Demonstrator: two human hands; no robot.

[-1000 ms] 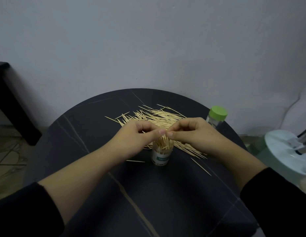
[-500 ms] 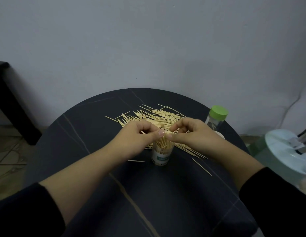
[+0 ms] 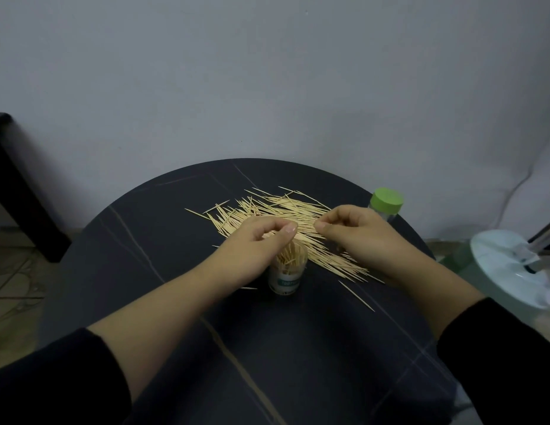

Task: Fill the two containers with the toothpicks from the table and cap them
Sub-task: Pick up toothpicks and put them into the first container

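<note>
- Round dark table (image 3: 145, 271) against a grey wall, with a big loose pile of toothpicks (image 3: 283, 210) spread from the middle out toward 12 and 1 o'clock.
- The open clear container (image 3: 287, 277) stands upright near the middle, just on the 6 o'clock side of the pile. It's stuffed with toothpicks that poke out of the mouth, and there's no cap on it.
- The second container (image 3: 387, 214) is over at the 2 o'clock edge, upright, with its green cap (image 3: 386, 200) on.
- The left hand (image 3: 255, 250) hovers right over the open container's mouth, fingers curled in and thumb against the fingertips. Honestly can't tell if it's got any picks.
- The right hand (image 3: 359, 234) sits on the pile at the container's 1 o'clock, thumb and forefinger tips pinched together. Can't tell if a pick is in there either.
- One stray toothpick (image 3: 356, 296) lies alone at the container's 4 o'clock.
</note>
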